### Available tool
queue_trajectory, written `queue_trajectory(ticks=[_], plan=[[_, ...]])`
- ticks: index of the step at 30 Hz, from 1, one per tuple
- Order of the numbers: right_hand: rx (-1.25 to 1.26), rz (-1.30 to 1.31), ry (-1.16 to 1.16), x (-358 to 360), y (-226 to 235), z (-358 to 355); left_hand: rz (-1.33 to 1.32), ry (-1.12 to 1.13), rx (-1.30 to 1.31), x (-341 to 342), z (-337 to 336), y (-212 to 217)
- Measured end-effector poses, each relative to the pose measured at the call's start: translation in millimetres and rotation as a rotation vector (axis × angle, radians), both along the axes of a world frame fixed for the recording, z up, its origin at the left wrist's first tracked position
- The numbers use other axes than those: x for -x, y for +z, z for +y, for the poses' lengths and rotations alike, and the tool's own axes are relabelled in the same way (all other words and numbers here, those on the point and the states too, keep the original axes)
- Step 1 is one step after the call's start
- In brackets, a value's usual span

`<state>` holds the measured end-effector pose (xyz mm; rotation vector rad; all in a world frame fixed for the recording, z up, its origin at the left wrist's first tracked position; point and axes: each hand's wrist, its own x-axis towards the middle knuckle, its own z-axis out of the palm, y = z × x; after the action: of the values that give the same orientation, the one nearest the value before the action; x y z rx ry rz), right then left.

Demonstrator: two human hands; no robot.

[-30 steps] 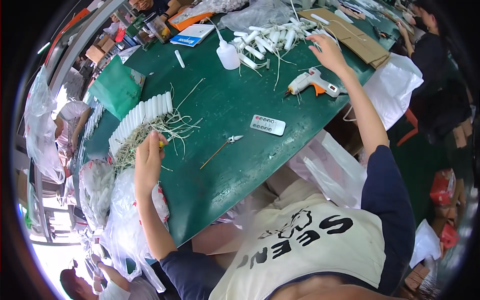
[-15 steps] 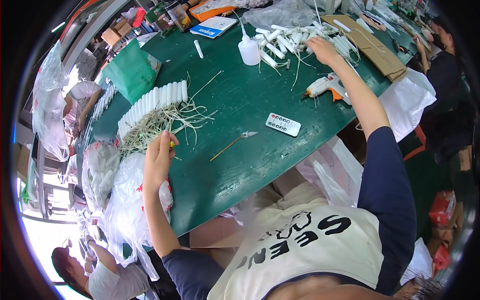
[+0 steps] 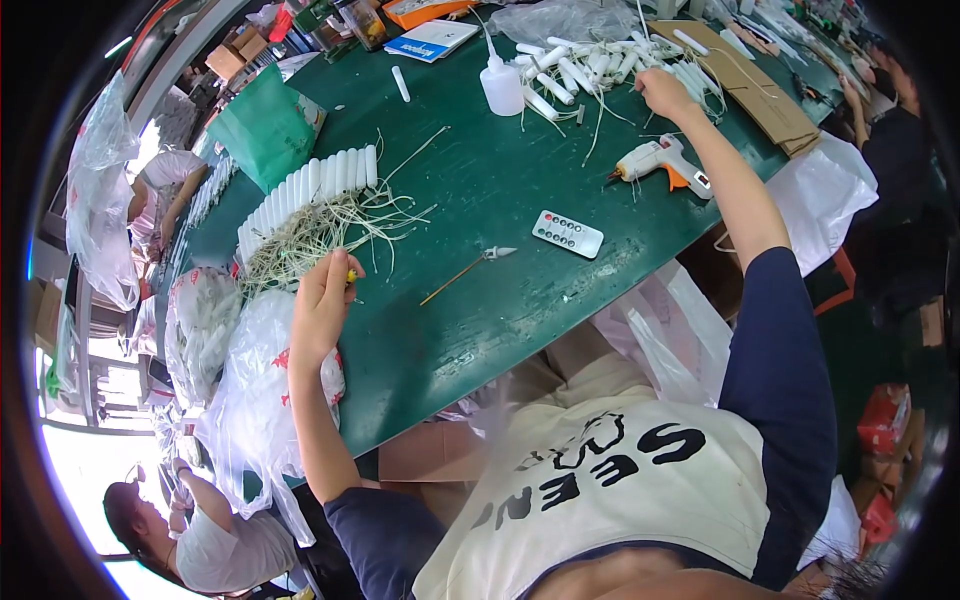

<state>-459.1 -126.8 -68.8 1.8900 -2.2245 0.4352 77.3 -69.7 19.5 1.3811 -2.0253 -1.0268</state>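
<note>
My left hand (image 3: 322, 295) is closed in a pinch on a small yellow thing (image 3: 351, 275), mostly covered by the fingers. It is beside the near end of a row of white tubes (image 3: 318, 180) with thin pale wires (image 3: 300, 235) fanning toward me. Across the table, my right hand (image 3: 668, 95) is at the near edge of a loose pile of white tubes with wires (image 3: 570, 75). Its fingers are curled together; what they hold, if anything, is hidden. Below that hand lies a white and orange glue gun (image 3: 655, 165).
A white remote (image 3: 567, 234) and a thin stick with a pale tip (image 3: 470, 273) lie mid-table. A squeeze bottle (image 3: 501, 87) stands by the pile. Cardboard (image 3: 745, 85) is at right, a green bag (image 3: 262, 130) at left, and clear plastic bags (image 3: 250, 385) hang near my left arm.
My right hand has shifted slightly right and toward me at the pile, its fingers now more curled. My left hand stays by the wires with the yellow thing. The view has shifted a little.
</note>
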Motion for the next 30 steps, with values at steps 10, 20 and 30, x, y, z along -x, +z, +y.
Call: queue_trajectory(ticks=[10,20,30], plan=[[0.102,-0.347,0.444,-87.9,25.1,-20.0,0.046,-0.017,-0.066,6.4,-0.7,-3.2],[-0.080,-0.342,0.097,-121.4,-6.8,-44.3,0.112,-0.009,-0.075,7.0,11.4,0.7],[0.117,-0.992,-0.017,-83.2,17.9,-44.4,0.083,-0.025,-0.061,2.3,21.1,2.7]])
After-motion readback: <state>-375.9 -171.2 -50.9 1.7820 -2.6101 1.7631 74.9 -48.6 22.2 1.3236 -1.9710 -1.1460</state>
